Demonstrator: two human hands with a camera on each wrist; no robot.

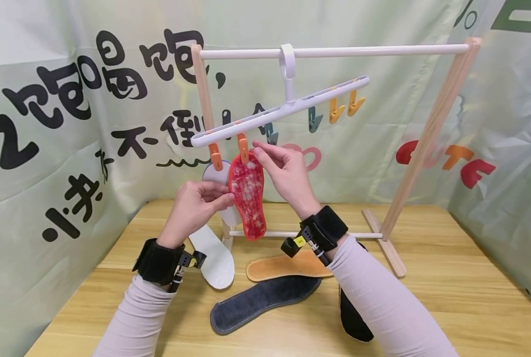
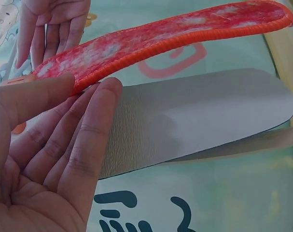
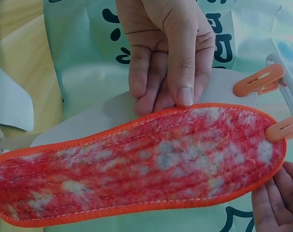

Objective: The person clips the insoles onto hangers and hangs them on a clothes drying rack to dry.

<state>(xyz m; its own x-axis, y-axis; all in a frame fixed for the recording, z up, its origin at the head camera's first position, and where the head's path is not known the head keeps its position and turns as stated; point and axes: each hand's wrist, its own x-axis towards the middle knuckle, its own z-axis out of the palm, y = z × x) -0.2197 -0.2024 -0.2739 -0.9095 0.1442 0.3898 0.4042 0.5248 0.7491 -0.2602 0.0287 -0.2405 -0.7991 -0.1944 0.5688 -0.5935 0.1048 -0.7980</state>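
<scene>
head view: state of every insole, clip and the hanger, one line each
hanger, hung tilted
red insole, clipped, pinched by left hand
pale gray insole, clipped, hanging
orange clips, on those insoles
yellow clips, empty
teal clips, empty
white insole, lying on table
tan insole, likewise
dark gray insole, likewise
black insole, likewise, partly hidden

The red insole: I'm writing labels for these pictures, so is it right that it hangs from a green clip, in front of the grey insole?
Not quite: the clip on the red insole is orange, not green, as the head view shows. It does hang in front of the grey insole.
</scene>
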